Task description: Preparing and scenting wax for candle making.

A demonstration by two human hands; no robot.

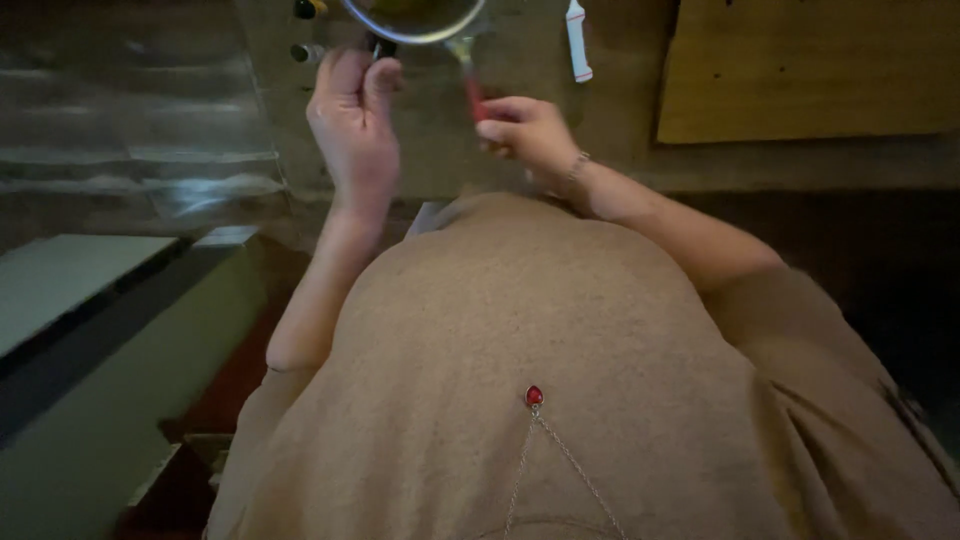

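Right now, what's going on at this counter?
A person looks down over their own tan shirt at a dim counter. Their left hand grips the dark handle of a metal pan at the top edge. Their right hand holds a red-handled utensil that reaches into the pan. A white tube-shaped item lies to the right.

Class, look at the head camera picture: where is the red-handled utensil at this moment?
The red-handled utensil is near the top centre of the head view, held in the right hand, its metal end reaching into the round pan whose handle the left hand grips.
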